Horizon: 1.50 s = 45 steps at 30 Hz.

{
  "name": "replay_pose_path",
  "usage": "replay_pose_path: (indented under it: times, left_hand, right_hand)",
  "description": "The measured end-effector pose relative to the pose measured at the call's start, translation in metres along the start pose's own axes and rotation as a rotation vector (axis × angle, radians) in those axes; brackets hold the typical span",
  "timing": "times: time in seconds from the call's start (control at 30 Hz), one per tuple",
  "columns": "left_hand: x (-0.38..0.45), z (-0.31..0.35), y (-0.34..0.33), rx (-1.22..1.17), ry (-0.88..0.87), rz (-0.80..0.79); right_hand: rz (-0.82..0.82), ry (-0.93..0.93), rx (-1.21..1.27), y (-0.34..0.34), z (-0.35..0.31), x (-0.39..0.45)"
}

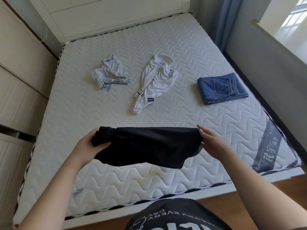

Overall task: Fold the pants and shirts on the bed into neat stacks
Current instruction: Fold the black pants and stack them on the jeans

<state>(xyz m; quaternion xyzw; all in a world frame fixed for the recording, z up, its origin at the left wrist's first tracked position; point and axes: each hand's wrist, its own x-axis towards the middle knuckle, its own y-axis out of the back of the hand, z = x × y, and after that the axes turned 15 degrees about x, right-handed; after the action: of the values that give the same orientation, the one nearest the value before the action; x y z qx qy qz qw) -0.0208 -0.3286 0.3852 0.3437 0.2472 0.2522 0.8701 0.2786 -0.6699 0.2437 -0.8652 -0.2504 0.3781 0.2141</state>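
Note:
A pair of black pants (146,146), folded over, hangs just above the near part of the white quilted mattress (116,176). My left hand (88,146) grips its elastic waistband end, thumb on top. My right hand (211,143) holds the opposite end, fingers mostly straight along the cloth. Farther back lie a crumpled pale blue shirt (110,73) at the left and a rumpled white garment with a dark letter patch (154,82) in the middle. A folded pair of blue jeans (221,88) sits at the right.
A white headboard (108,15) stands at the far end. Cream wardrobe doors (18,80) run along the left side. A blue curtain (226,22) and a grey wall close the right side. Wooden floor (249,196) shows at the bed's foot.

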Motion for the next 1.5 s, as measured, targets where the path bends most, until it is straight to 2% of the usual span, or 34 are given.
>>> replay_pose_path:
  times: [0.1, 0.37, 0.53, 0.7, 0.9, 1.03, 1.17, 1.33, 1.5]
  left_hand:
    - [0.001, -0.011, -0.017, -0.023, 0.033, -0.048]
    - [-0.004, -0.036, -0.074, -0.02, 0.125, -0.126]
    - [-0.018, -0.054, -0.116, 0.003, 0.156, -0.174]
    - [-0.031, -0.075, -0.151, -0.049, 0.212, -0.139]
    - [-0.054, -0.123, -0.179, 0.001, 0.409, -0.176]
    - [-0.073, -0.151, -0.182, -0.005, 0.467, -0.17]
    - [-0.089, -0.189, -0.175, -0.049, 0.52, -0.177]
    - [-0.097, -0.254, -0.149, -0.208, 0.619, -0.163]
    - [-0.083, -0.322, -0.114, -0.199, 0.673, -0.177]
  right_hand:
    - [-0.016, 0.03, -0.062, 0.013, -0.012, -0.003]
    - [0.08, 0.247, -0.248, 0.029, -0.033, -0.02]
    - [0.149, 0.289, -0.455, 0.044, -0.041, -0.036]
    - [0.174, 0.269, -0.712, 0.049, -0.032, -0.032]
    - [0.122, 0.138, -0.837, 0.034, 0.01, -0.017]
    - [0.102, 0.087, -0.877, 0.006, 0.042, -0.002]
    - [0.087, 0.069, -1.024, -0.027, 0.077, 0.013]
    - [0.199, 0.108, -1.261, -0.081, 0.132, 0.031]
    - [0.244, 0.096, -1.211, -0.14, 0.194, 0.065]
